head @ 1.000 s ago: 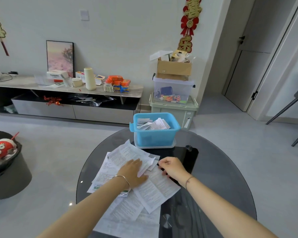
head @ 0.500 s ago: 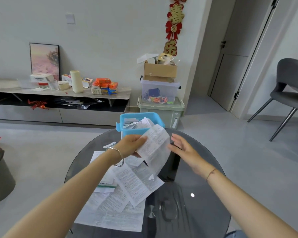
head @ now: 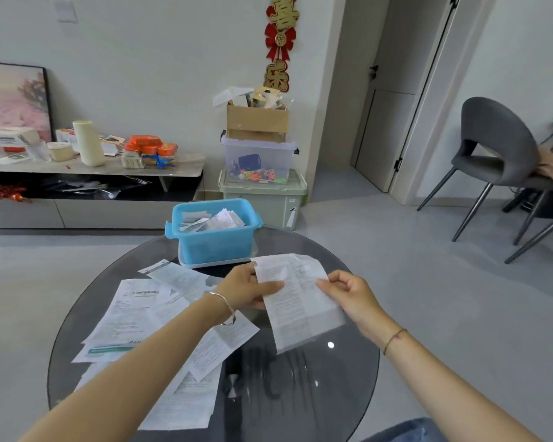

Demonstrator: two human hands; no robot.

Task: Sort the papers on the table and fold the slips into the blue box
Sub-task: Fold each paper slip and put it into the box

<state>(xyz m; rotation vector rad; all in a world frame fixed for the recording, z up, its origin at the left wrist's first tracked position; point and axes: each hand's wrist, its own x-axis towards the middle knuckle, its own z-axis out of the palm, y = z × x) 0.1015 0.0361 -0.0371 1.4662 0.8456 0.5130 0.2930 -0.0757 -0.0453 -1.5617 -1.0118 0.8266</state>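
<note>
On the left of the round glass desk [head: 339, 387] I see lots of printed papers [head: 134, 317]. They lie flat, some on top of others. Behind them, near the far edge, sits the blue box [head: 216, 242] with small slips [head: 219, 220] inside. Just in front of it, my left hand [head: 241, 287] pinches the left edge of one long slip [head: 297, 307], held up over the desk. My right hand [head: 348, 293] pinches its right edge, fingers curled.

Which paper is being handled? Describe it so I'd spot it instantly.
On the round glass table, look just before the blue box at the far edge. One long slip is held up between left hand and right hand; the other papers lie flat on the glass.
</note>
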